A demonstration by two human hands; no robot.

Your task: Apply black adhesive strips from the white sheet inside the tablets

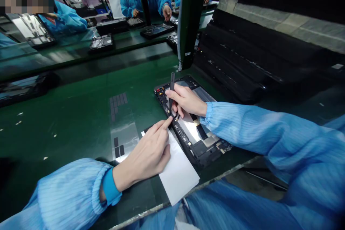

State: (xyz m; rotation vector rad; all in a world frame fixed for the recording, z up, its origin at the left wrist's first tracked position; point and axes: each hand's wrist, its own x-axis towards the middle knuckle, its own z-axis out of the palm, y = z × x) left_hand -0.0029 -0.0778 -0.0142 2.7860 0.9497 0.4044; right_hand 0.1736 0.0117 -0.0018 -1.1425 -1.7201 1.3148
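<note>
My right hand grips a pair of black tweezers upright, with their tips low over the edge of an open tablet frame. The frame lies flat on the green bench, its black chassis showing circuit boards and a shiny silver panel. My left hand rests on a white sheet that lies against the frame's near edge. The left index finger stretches out to the frame's edge, right by the tweezer tips. My right hand hides part of the frame.
A tall stack of black trays rises at the right. A clear film with dark patches lies on the green bench to the left. A dark upright post stands ahead. Beyond, co-workers in blue smocks handle similar frames at another bench.
</note>
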